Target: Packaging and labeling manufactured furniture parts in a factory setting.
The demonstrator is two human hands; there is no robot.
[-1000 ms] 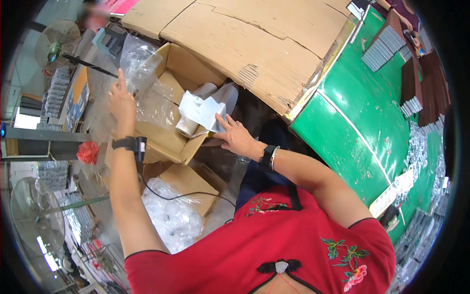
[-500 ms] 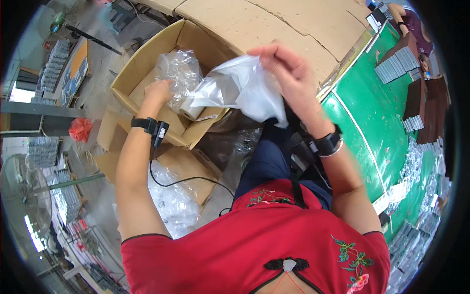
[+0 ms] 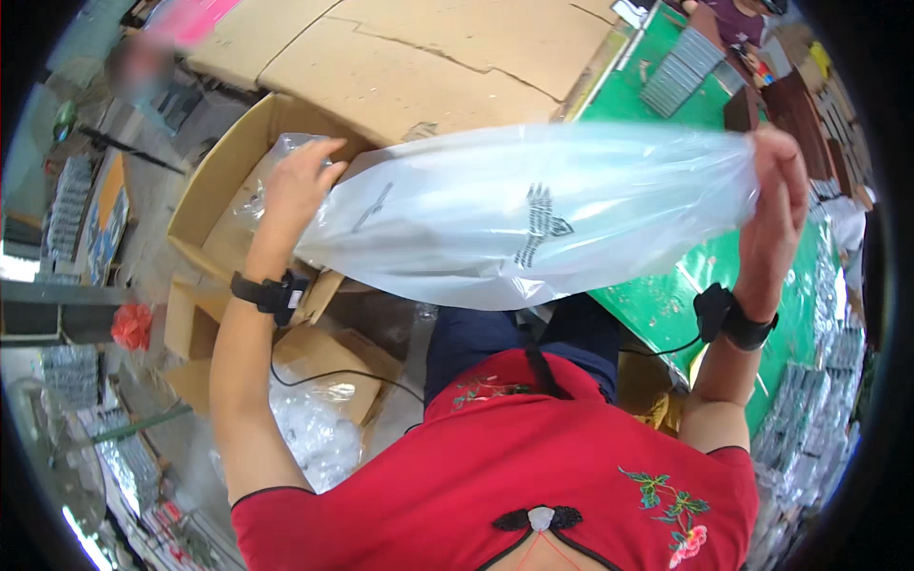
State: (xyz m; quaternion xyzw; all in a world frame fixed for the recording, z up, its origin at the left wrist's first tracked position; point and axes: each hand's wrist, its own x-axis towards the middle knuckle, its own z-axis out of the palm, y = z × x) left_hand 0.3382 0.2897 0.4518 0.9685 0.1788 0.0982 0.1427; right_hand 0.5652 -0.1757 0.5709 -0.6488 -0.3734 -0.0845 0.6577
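A long, milky translucent plastic bag (image 3: 447,224) with dark print stretches across in front of me, from the cardboard box to the right. Its gathered right end is gripped by my right hand (image 3: 781,186), the fingers closed around it. Over the box, my left hand (image 3: 297,190) lies at the bag's left end, thumb and fingertips apart. Crumpled clear plastic (image 3: 252,202) shows in the cardboard box (image 3: 205,195), just beside that hand. The bag hides much of the box's right side.
A cardboard-covered table (image 3: 419,57) stands ahead, and a green tabletop (image 3: 657,305) lies to the right, with stacked grey pieces (image 3: 681,71). Another person (image 3: 733,24) is at its far end. Below left sits an open carton (image 3: 333,357) beside clear plastic bags (image 3: 309,428).
My right hand has moved far to the right, drawing the crumpled bag out into a long, spread shape. My left hand has shifted slightly, and its fingers now show apart.
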